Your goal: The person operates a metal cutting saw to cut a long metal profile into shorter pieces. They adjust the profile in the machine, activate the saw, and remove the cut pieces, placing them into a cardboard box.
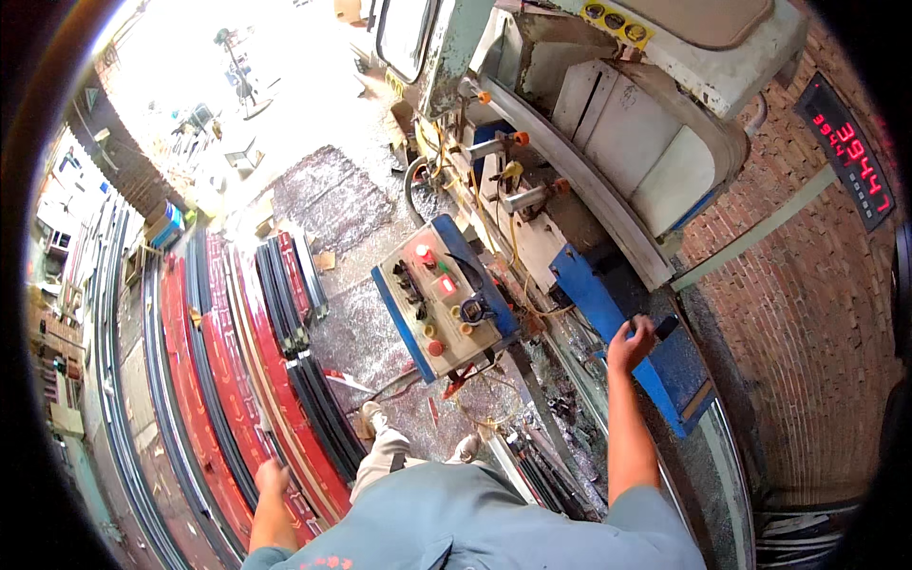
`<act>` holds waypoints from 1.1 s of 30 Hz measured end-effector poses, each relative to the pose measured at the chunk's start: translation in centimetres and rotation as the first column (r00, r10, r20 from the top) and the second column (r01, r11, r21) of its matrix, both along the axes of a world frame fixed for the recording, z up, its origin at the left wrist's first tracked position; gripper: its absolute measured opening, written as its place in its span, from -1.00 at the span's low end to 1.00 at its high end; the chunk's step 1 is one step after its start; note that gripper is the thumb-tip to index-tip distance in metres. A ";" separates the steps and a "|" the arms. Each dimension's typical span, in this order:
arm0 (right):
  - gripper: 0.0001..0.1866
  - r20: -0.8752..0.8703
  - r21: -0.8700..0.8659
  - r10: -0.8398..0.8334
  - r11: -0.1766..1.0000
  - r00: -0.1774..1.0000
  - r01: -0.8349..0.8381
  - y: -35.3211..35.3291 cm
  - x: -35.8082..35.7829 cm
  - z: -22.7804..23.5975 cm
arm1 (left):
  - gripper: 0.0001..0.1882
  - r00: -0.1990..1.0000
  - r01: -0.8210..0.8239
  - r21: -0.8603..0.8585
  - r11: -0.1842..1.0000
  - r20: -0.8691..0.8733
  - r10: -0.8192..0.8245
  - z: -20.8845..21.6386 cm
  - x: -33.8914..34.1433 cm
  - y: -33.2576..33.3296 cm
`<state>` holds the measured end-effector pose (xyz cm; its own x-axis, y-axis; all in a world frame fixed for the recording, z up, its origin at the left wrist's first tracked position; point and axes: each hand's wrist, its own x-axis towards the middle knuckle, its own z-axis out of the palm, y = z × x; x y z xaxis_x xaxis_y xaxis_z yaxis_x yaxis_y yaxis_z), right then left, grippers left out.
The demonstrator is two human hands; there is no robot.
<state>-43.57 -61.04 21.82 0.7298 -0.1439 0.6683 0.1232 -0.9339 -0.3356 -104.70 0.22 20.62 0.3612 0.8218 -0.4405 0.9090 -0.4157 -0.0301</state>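
My right hand (631, 344) is closed, held over a blue metal guard (627, 328) along the machine. A black end (668, 326) sticks out to the right of the fist; the rest of that thing is hidden by my fingers. On the left, my left hand (273, 477) hangs beside long red-wrapped profiles (190, 351), somewhat smeared, its fingers curled with nothing seen in them. Ahead of me stands a control box (465, 328) with blue sides, a lit red lamp (425, 255), and several knobs and buttons on its top.
A large pale machine (646, 142) with a curved rail and orange-tipped clamps (522, 195) fills the upper right. A red digital display (845, 152) hangs on the brick wall (779, 323). Dark profiles (323, 408) lie by my feet, and metal shavings (328, 199) cover the floor.
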 end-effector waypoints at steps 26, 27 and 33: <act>-0.52 -0.911 0.219 0.139 0.961 0.389 0.170 36.5 -17.7 -1.8 | -0.74 0.701 0.516 -0.127 0.847 0.631 -0.332 5.9 22.5 25.6; -0.51 -0.914 0.208 0.128 0.962 0.385 0.175 36.2 -17.4 -1.8 | -0.77 0.702 0.535 -0.180 0.825 0.638 -0.316 5.1 23.0 25.3; -0.33 -0.914 0.204 0.117 0.960 0.388 0.192 36.6 -16.1 -0.5 | -0.66 0.672 0.678 -0.213 0.704 0.566 -0.476 0.5 25.4 26.4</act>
